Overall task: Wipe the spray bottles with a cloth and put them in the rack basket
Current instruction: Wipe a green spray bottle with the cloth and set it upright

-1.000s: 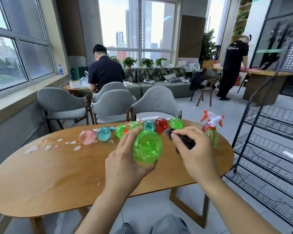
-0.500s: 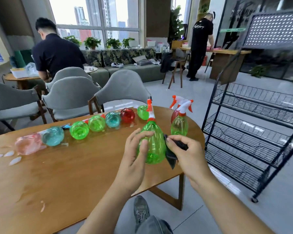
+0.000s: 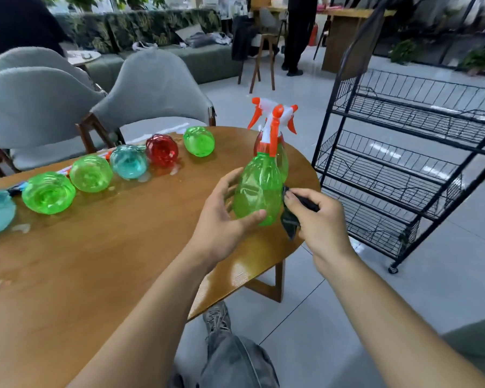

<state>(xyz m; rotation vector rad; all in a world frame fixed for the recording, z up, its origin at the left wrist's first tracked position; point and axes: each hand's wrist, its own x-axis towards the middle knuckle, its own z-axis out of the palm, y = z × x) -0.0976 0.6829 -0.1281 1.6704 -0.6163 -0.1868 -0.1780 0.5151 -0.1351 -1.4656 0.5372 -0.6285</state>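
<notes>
A green spray bottle [image 3: 259, 186] with an orange and white trigger head stands upright near the table's right end. My left hand [image 3: 224, 217] holds its body, thumb in front and fingers round the left side. My right hand [image 3: 317, 217] pinches a dark cloth [image 3: 290, 219] against the bottle's right side. Two more upright spray bottles [image 3: 283, 161] stand right behind it. Several green, teal and red bottles [image 3: 91, 173] lie in a row on the wooden table [image 3: 95, 261]. The black wire rack [image 3: 403, 152] stands to the right, its baskets bare.
Grey chairs [image 3: 154, 93] line the table's far side. Wet patches and foam lie around the lying bottles. A person in dark clothes stands at a counter far behind, another sits at far left. My leg and shoe show below the table edge.
The green bottle went from lying bottom-toward-me to upright at the table's right end. The view swung right and down toward the rack. My right hand keeps the cloth at the bottle's side.
</notes>
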